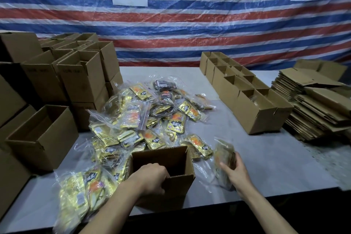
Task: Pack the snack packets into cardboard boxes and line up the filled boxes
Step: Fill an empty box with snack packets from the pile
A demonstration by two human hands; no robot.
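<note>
left grip (152, 178) curls over the near wall of an open box (178, 188), seemingly empty; right grip (235, 174) holds a snack bag (224, 155) beside it.

matt cardboard boxes (161, 175), glossy plastic packets (144, 112)

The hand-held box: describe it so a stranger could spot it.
On the grey table, look at the near edge, in front of the heap of snack packets. The open cardboard box there is the only one held: the left hand grips its rim.
</note>
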